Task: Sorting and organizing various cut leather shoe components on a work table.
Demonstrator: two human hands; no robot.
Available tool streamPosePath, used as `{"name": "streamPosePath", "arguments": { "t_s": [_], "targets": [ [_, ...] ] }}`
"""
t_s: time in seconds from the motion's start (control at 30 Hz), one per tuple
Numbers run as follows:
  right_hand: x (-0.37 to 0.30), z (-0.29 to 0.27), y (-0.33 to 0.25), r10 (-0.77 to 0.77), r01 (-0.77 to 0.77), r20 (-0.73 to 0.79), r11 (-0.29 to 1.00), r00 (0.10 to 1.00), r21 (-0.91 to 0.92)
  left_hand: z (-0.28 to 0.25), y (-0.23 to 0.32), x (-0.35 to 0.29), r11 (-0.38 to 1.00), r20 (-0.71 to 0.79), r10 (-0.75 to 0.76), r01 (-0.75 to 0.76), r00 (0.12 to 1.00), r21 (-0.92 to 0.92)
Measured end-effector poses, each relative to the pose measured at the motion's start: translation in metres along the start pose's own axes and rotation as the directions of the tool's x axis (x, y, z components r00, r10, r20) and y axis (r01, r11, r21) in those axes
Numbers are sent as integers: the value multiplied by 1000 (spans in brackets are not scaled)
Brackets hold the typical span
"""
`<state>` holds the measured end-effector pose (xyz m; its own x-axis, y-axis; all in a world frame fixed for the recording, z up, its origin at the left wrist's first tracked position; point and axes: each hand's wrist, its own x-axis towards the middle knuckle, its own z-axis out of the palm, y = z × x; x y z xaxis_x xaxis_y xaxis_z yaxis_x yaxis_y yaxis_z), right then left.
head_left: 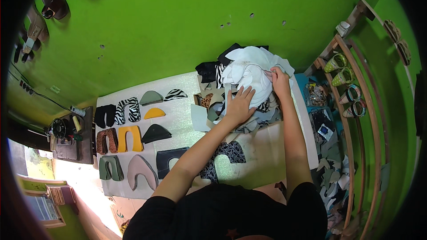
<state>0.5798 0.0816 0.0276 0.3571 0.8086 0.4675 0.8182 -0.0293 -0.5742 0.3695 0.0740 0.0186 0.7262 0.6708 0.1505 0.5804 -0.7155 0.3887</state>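
Note:
A heap of white sheet-material pieces [249,69] lies at the far right of the white work table [180,84]. My left hand [240,106] rests on its near left side, fingers spread. At the heap's right side, my right hand [280,81] is closed in a pinch on the edge of a pale piece of material [267,74]. Black fabric [206,71] and zebra-print pieces [219,75] stick out behind and left of the heap. Grey scraps [199,116] and a leopard-print scrap [206,100] lie close to my left hand.
Cut U-shaped pieces, including a yellow one [129,138] and a pink one [142,172], and half-moon pieces [156,133] cover the table's left. A sewing machine [60,129] stands beyond. On the right are a wooden rack [347,144] with sandals [343,76] and a scrap pile [331,169].

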Motion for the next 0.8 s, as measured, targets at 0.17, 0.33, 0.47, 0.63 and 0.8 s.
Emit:
{"name": "streamPosePath", "arguments": {
  "t_s": [0.17,0.33,0.47,0.63,0.8],
  "targets": [
    [5,-6,-6,24,-27,20,990,1000,142,0,1,-3,999,8,-8,8,1000,52],
    [4,-10,3,-180,180,76,984,981,7,0,4,-4,999,35,-20,18,999,46],
    [-4,-15,-13,-133,120,276,991,952,63,-2,-2,-7,997,52,-27,23,998,79],
    [-7,-21,3,-169,146,294,984,941,101,-1,4,-3,997,74,-38,33,997,63],
    [-13,-17,9,-206,191,291,978,934,79,-2,14,4,994,84,-35,26,996,106]
  ]
}}
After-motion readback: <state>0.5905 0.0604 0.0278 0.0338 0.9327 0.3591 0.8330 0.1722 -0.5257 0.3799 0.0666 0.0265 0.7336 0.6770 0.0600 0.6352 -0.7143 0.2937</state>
